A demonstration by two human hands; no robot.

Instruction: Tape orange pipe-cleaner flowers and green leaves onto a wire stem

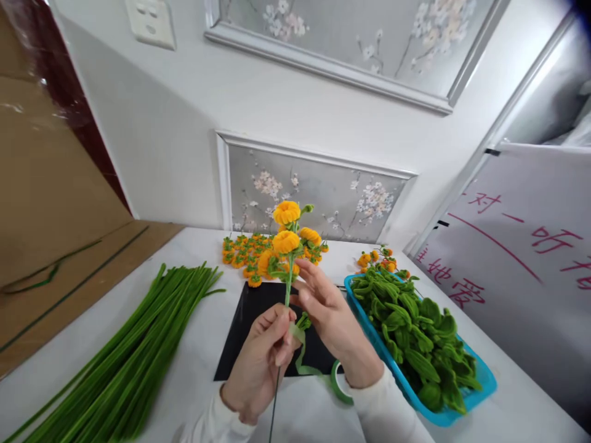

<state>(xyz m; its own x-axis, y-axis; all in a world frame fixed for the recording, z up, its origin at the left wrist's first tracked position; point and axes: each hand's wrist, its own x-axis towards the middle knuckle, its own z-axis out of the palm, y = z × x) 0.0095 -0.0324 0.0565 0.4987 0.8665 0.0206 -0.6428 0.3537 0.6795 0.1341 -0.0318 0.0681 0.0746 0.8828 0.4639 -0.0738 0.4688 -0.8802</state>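
My left hand (264, 357) is closed around a flower stem (289, 286) wrapped in green, with a bare dark wire running down below the fingers. Yellow-orange pipe-cleaner flowers (286, 242) with green leaves top the upright stem. Just right of the stem, my right hand (330, 314) has its fingers apart, the tips close to the lower flower; whether they touch it I cannot tell. From beside my left fingers a pale green floral tape (302, 363) hangs down towards a tape roll (340, 384) by my right wrist. Green stems partly show behind my hands.
A blue basket (484, 387) of green fuzzy leaves (415, 332) stands right. Long green pipe cleaners (133, 351) lie left. Small orange flower heads (240, 252) and more orange pieces (381, 259) lie along the wall. A black mat (235, 344) is under my hands.
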